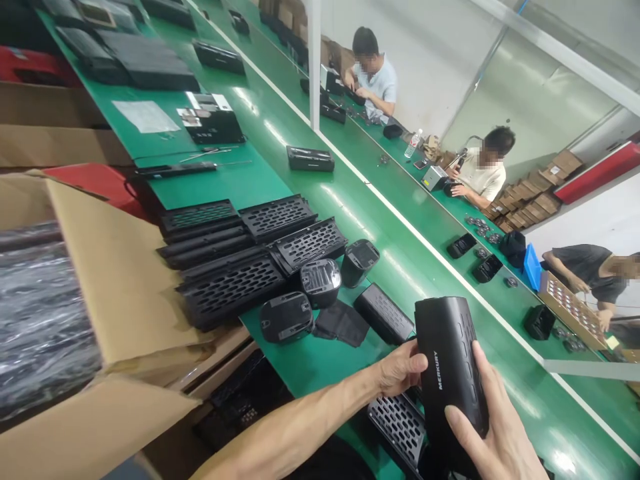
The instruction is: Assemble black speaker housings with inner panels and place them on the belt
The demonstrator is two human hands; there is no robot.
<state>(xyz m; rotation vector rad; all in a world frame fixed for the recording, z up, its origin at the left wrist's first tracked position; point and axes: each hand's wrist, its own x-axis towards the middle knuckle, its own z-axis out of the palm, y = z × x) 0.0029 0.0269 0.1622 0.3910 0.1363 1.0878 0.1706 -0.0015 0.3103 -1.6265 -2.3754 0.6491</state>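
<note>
A black speaker housing [443,380] with "MERKURY" printed on its side is held up at the lower right. My right hand [500,427] is wrapped around its right side, thumb across the front. On the left edge of the housing, my left hand [403,367] grips with thumb and bent fingers. Below them lies a black perforated grille panel [397,423], partly covered by the housing. Just behind my left hand rests another black housing [384,312], beside a piece of black cloth [342,323]. Several black housings stand on end nearby, one of them a rounded unit [286,317].
Stacked black grilles [230,290] cover the bench to the left. An open cardboard box [115,280] stands at the left edge. A green conveyor [370,213] crosses diagonally, carrying a black housing [310,159]. A white post [314,67] rises beyond. Three co-workers sit across the line.
</note>
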